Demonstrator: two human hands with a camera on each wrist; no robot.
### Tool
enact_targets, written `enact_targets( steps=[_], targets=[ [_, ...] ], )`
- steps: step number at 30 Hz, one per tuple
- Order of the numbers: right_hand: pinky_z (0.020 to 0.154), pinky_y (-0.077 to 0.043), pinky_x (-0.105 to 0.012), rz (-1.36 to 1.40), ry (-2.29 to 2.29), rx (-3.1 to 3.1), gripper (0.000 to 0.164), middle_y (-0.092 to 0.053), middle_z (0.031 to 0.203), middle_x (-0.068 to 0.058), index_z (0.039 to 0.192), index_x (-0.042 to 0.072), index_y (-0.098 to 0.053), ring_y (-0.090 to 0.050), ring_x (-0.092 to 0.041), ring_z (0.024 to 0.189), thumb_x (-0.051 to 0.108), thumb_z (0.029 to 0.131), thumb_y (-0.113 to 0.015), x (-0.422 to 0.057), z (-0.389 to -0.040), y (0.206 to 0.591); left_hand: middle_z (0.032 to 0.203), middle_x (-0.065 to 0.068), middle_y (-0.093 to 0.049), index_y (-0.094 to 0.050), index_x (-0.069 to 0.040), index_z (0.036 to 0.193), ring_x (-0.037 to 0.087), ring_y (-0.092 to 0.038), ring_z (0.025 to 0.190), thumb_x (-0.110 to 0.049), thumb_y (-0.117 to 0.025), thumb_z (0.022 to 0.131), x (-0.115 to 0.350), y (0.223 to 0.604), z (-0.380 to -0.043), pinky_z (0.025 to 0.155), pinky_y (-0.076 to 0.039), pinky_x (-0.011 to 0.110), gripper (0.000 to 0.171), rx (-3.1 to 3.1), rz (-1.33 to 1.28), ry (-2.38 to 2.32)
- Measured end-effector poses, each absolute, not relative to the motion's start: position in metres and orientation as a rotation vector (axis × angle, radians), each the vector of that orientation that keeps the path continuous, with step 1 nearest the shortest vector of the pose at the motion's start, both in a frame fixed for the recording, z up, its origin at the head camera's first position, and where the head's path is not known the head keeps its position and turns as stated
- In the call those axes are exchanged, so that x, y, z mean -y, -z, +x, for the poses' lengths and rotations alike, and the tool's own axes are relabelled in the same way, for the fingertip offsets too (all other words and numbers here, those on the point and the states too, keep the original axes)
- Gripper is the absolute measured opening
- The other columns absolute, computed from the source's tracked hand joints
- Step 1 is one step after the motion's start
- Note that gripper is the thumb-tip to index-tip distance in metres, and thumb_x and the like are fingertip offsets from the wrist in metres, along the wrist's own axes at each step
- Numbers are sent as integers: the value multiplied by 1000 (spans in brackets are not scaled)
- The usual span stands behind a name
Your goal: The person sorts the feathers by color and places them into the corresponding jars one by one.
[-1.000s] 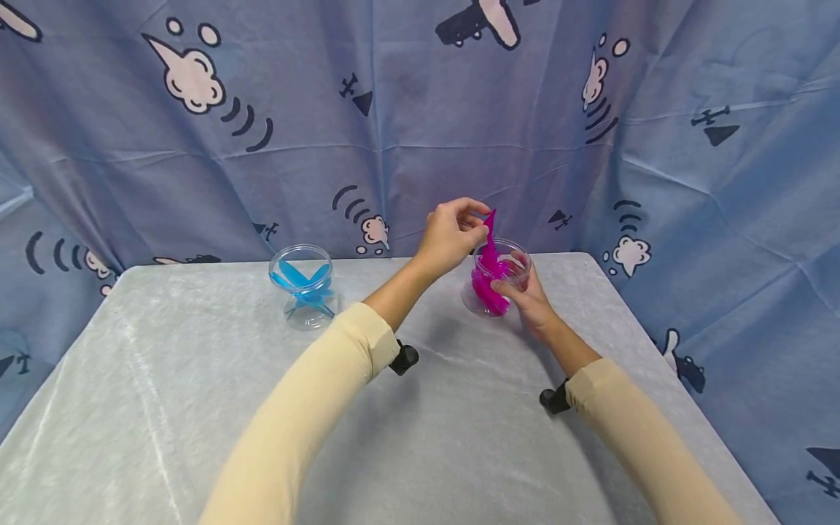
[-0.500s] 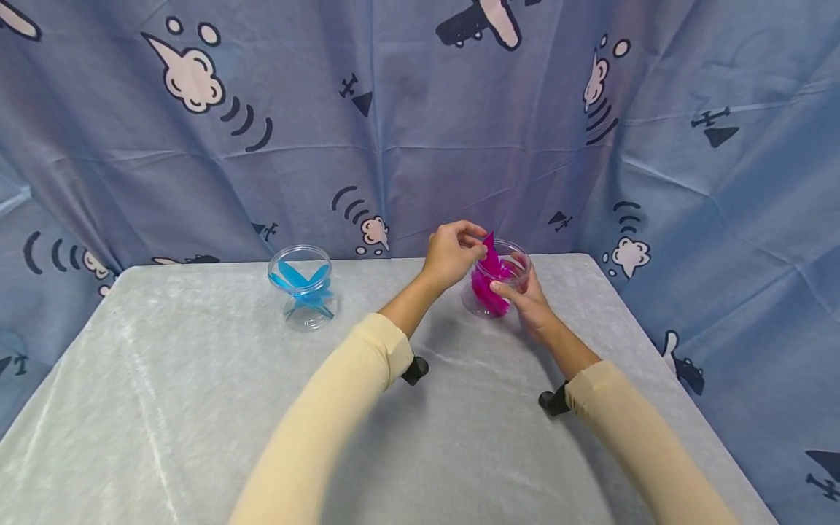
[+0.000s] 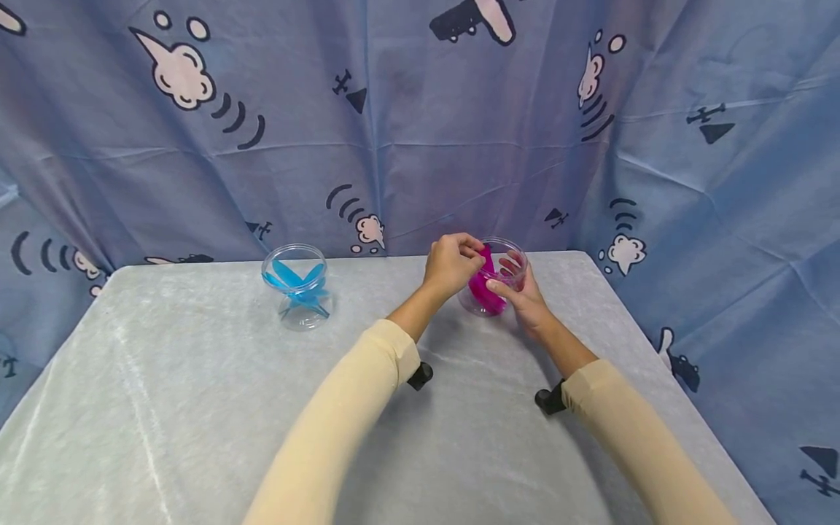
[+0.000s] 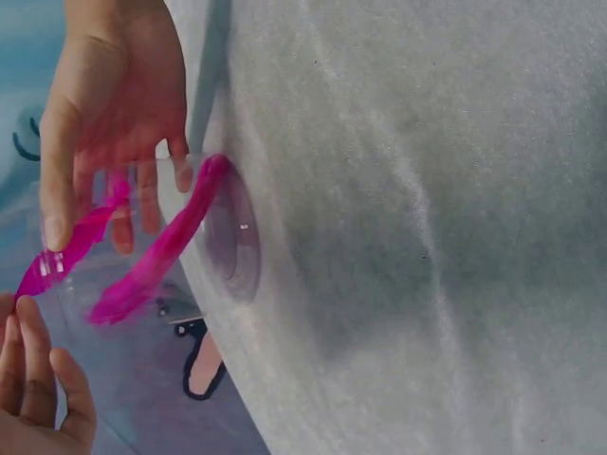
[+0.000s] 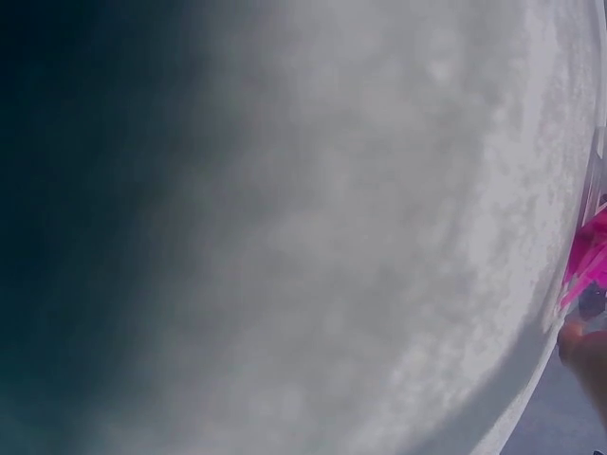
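Observation:
At the back right of the table, a clear round jar holds a magenta feather. My right hand grips the jar from its right side, thumb in front. Over the jar's rim my left hand pinches the tip of another magenta feather, whose length reaches down inside. The left wrist view shows this feather slanting beside the one lying lower in the jar, with the right hand's fingers spread behind the clear wall. The right wrist view catches only magenta strands and a fingertip at its edge.
A second clear jar with several blue feathers stands at the back left of the table, which has a pale grey cloth. A blue patterned curtain hangs right behind the table's far edge.
My left hand has come down toward the jar, lowering the pinched feather farther into it. The right hand keeps its grip on the jar. The head view has shifted slightly.

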State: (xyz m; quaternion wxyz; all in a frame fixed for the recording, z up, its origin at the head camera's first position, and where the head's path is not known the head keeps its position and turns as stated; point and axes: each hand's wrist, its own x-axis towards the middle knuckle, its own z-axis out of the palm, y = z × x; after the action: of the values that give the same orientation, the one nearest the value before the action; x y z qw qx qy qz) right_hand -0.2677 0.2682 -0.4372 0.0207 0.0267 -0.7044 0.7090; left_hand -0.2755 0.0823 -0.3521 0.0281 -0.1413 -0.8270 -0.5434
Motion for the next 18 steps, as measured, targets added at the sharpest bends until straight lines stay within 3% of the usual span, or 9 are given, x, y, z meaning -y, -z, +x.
enact_targets(
  steps=[9,18],
  targets=[
    [121,-17,-47,91,-2205,2182,83,-21,159,-21,156,6,-10,-23,-34,146,6,93,-64,-268,-270,439,90,2,-75,-75,-7,106,13,-63,80,-10,-72,91,-79,358,-277,66,-46,24,15,2581,-505,1648],
    [121,-17,-47,104,-2173,2220,78,-23,159,-18,155,9,-13,-23,-33,146,6,95,-63,-269,-269,438,108,9,-74,-68,-5,122,15,-72,80,-6,-71,92,-72,364,-275,67,-55,20,31,2569,-736,1772]
  ],
)
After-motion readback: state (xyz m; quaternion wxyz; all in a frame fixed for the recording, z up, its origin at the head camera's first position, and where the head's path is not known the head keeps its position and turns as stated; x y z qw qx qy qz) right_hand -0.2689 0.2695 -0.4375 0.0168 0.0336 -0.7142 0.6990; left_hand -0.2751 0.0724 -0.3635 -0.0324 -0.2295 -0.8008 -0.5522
